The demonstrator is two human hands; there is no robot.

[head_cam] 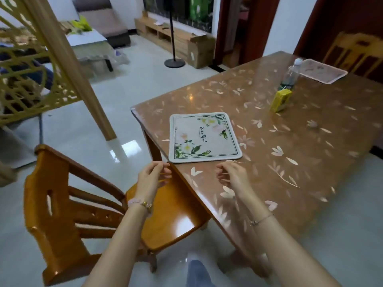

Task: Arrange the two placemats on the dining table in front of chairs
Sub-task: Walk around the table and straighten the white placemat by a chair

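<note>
empty hands (153, 175) near floral placemat (204, 137)

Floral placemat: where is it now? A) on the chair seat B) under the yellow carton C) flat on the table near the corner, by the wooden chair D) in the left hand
C: the floral placemat lies flat on the table near its corner, just beyond both empty hands, left hand and right hand, with the wooden chair alongside.
</note>
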